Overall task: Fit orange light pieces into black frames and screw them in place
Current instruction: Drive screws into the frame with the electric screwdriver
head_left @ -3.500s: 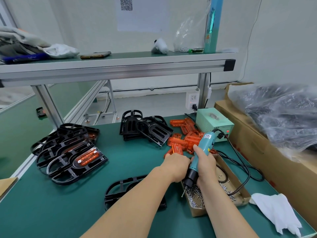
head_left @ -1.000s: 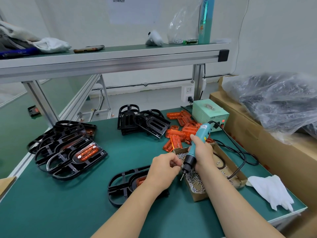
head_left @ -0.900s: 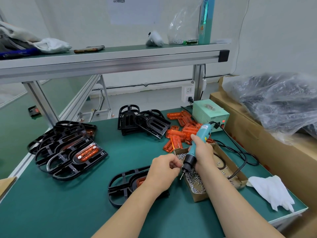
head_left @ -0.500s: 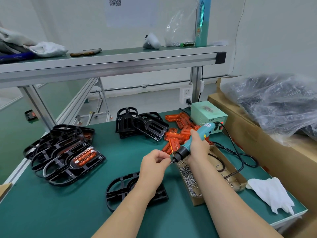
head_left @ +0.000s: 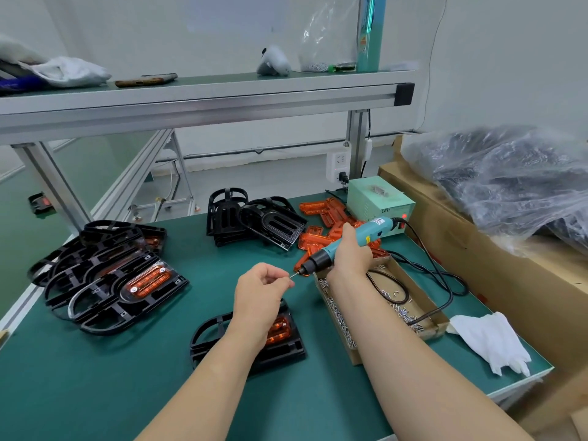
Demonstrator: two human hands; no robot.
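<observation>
A black frame (head_left: 219, 332) with an orange light piece (head_left: 280, 327) set in it lies on the green table, partly hidden under my left wrist. My left hand (head_left: 259, 289) hovers above it and pinches a small screw at its fingertips. My right hand (head_left: 351, 256) grips a teal electric screwdriver (head_left: 356, 238), held nearly level, its bit tip meeting the screw. Loose orange light pieces (head_left: 321, 240) are piled behind the screwdriver.
A cardboard tray of screws (head_left: 385, 308) sits under my right forearm, the screwdriver cable looping over it. Finished frames (head_left: 108, 278) are stacked at left, empty frames (head_left: 254, 218) at the back. A green power box (head_left: 378, 198), a white cloth (head_left: 486, 342) and a bagged carton (head_left: 509, 198) stand at right.
The screwdriver has swung from pointing down over the screw tray to nearly level. My left hand rose off the frame and brought a screw to the bit tip.
</observation>
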